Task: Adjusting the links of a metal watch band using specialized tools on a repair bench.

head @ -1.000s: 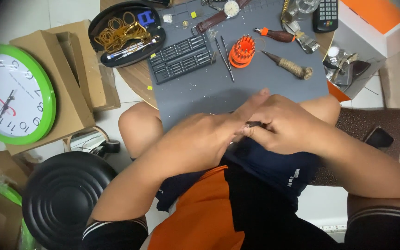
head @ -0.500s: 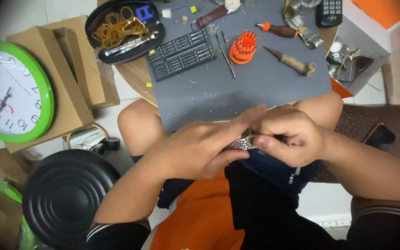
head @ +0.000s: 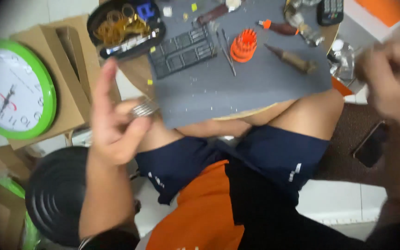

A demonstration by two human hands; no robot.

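Far left, black oval tray (head: pixel 99 14) holding rubber bands (head: pixel 116 25). Nearer, left hand (head: pixel 114 122) pinching metal watch band (head: pixel 144 109). Right hand (head: pixel 394 78) blurred, grip unclear.

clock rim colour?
Bright green, around a white face; the clock shows clearly at left in the head view.

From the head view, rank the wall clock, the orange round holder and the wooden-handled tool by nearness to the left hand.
Measured from the left hand, which pinches a small metal piece:
1. Wall clock, green-rimmed, just to its left on the cardboard.
2. Orange round holder, up and to the right on the grey mat.
3. Wooden-handled tool, farther right on the mat.
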